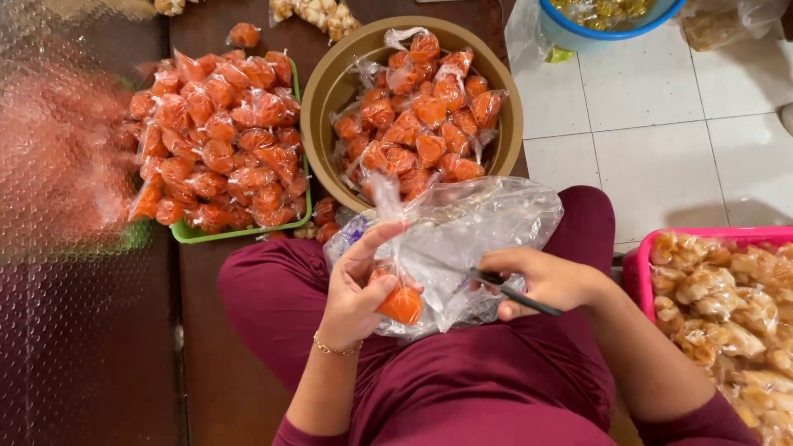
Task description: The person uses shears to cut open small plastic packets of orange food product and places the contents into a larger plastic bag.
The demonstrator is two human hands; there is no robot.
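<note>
My left hand (pixel 357 285) grips a small clear bag of orange snack (pixel 401 304) over my lap, pinching its twisted top. My right hand (pixel 541 281) holds a thin dark tool (pixel 514 293), like scissors or a knife, with its tip pointed at the bag's neck. A heap of crumpled clear plastic bags (pixel 475 223) lies on my lap behind both hands. Just beyond it stands a tan round bowl (pixel 318 91) filled with several tied orange packets (pixel 421 116).
A green tray (pixel 198 234) heaped with orange packets sits at the left on a dark wooden surface. A pink tray (pixel 638 272) of pale brown packets is at the right. A blue bowl (pixel 578 33) stands on the white tiled floor.
</note>
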